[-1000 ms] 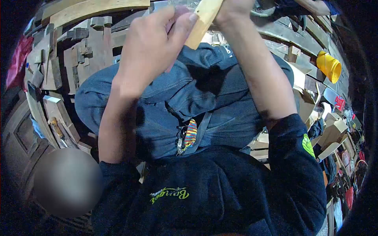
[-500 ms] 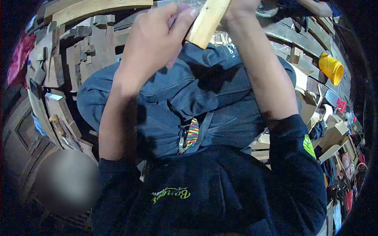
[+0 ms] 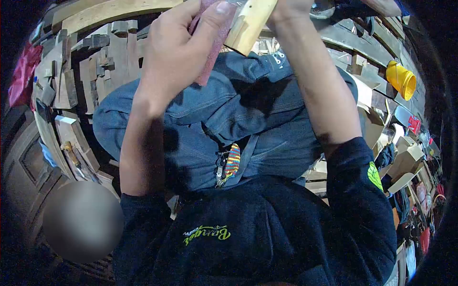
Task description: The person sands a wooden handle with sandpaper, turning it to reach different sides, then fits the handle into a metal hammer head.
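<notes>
left fingers (image 3: 213, 20) grip a flat reddish strip (image 3: 213, 56) beside pale yellowish wood (image 3: 250, 29).

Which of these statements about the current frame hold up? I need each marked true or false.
1. The left hand has its grip on a flat, dull-red strip. True.
2. The pale wooden piece lies on the floor. False: it is up over the lap, beside the right hand.
3. The yellow plastic bucket is off to the person's right. True.
4. The multicoloured, woven-looking tag dangles from a wrist. False: it is at the waist of the blue denim trousers.
</notes>
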Available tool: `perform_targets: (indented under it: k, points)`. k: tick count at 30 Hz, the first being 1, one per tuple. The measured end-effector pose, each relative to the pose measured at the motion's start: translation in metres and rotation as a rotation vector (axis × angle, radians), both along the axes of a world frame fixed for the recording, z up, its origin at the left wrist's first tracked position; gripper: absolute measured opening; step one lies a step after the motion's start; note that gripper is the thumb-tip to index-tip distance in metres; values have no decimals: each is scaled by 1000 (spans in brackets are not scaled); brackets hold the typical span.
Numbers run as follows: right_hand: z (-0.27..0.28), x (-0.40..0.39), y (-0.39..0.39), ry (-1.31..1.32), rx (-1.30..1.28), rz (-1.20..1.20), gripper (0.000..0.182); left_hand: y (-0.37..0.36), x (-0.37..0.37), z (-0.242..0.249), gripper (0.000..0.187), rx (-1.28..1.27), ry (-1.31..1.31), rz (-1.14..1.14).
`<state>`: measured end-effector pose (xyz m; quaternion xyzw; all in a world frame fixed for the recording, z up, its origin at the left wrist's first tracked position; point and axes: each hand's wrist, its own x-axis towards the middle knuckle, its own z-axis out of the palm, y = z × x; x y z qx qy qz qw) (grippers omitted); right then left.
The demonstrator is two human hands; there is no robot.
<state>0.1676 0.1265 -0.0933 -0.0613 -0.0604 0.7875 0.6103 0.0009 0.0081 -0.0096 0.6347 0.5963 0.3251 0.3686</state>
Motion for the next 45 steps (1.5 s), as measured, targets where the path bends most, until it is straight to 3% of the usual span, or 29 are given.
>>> perform_targets:
  k: [2,5,18,21,24,25,30,32,33,36,37,38,40,41,44,45]
  points:
    - [9,-8,-8,-172,-25,-55,46,0,2,1,39,-71,1,-26]
    - [9,-8,-8,-181,-13,-47,45,-2,8,2,42,-38,230,-13]
    - [-7,-9,-3,-207,-230,-90,38,-1,2,4,43,-126,240,-33]
    - [-19,-10,-3,-76,-340,-30,31,-1,8,7,44,-79,120,13]
    - [-26,-14,-1,-100,-537,-83,31,2,16,29,34,-171,-310,167]
    - [-28,-11,3,-86,-541,-33,33,2,12,24,33,-44,-325,145]
    - [-24,-17,-2,-72,-610,-92,43,2,8,11,35,67,-371,100]
    - [-28,-18,-2,-112,-574,-124,43,1,15,10,35,436,96,8]
    - [-28,-17,-2,-120,-570,-95,43,10,12,4,36,574,150,-15]
    - [-29,-12,1,-65,-599,-74,41,6,7,3,35,426,103,52]
    - [-30,-11,3,-16,-560,-53,40,2,6,14,35,193,14,105]
    - [-32,-9,4,-16,-560,-53,40,2,4,13,35,193,14,104]
    - [-24,-11,2,-58,-570,-98,39,2,0,11,35,37,-300,128]
    - [-22,-11,2,-43,-557,-82,41,3,1,8,35,38,-299,127]
    - [-19,-11,0,-41,-637,-53,41,5,9,0,35,398,-17,-53]
    - [-21,-10,0,-41,-638,-54,41,0,10,9,35,267,-57,-49]
